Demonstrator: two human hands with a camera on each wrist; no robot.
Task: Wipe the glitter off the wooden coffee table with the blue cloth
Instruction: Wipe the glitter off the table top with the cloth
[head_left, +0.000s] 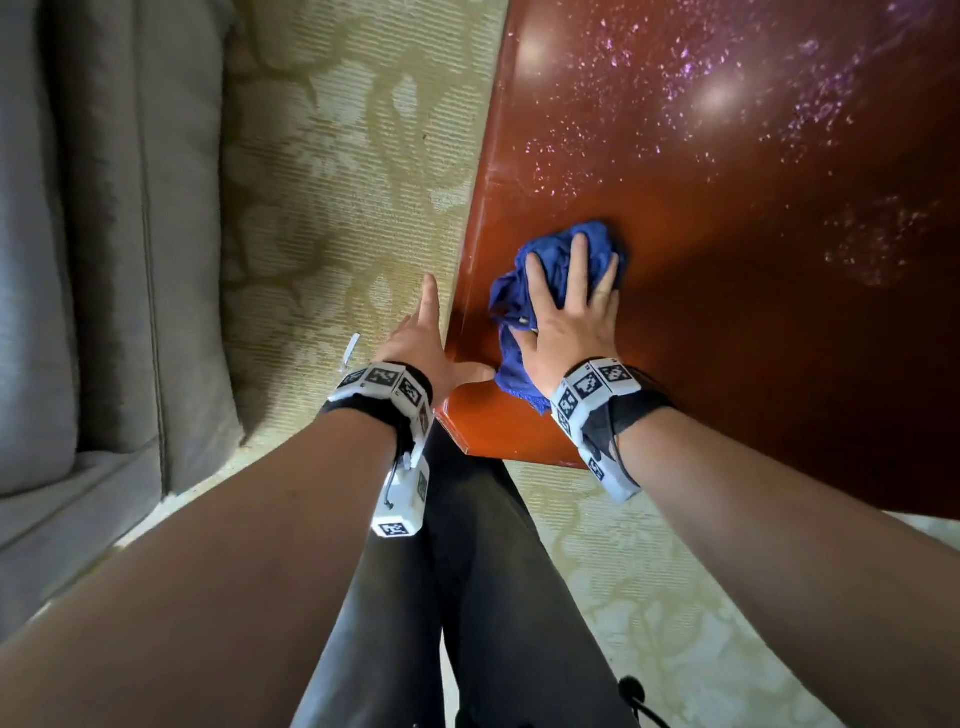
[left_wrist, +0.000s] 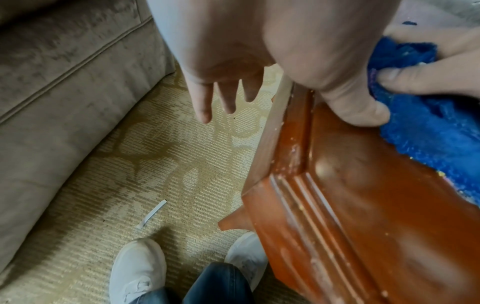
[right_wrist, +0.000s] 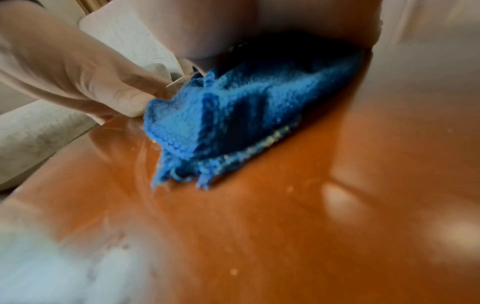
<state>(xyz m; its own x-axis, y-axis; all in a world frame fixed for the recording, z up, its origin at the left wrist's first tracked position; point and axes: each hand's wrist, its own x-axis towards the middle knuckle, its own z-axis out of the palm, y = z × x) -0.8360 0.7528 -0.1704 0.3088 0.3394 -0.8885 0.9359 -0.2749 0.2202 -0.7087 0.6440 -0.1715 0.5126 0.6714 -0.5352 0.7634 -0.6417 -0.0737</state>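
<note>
The right hand (head_left: 569, 322) lies flat on the bunched blue cloth (head_left: 550, 275), fingers spread and fairly straight, pressing it onto the wooden coffee table (head_left: 727, 364) at the table's near left corner. In the right wrist view the cloth (right_wrist: 228, 115) sits crumpled under the palm, its frayed hem trailing toward the near edge; how far the fingertips curl into the fabric I cannot tell from any view. What the next stroke turns on is direction: the purple glitter (head_left: 701, 88) lies far of the fingers and off to the right, scattered in a broad band across the far part of the tabletop, with a fainter patch (head_left: 872, 244) to the right of the cloth. The wood just around the cloth looks mostly bare, save for a few pale specks in the wrist views. The cloth's longer side runs roughly near to far, along the table's left edge. The left hand (head_left: 423, 340) holds nothing: its fingers hang open past the left edge over the patterned carpet (head_left: 337, 182), and its thumb rests on the tabletop beside the cloth, so it probably serves as a brace. The right hand, already on the cloth, is the nearer one to the glitter and would likely push away and rightward.
</note>
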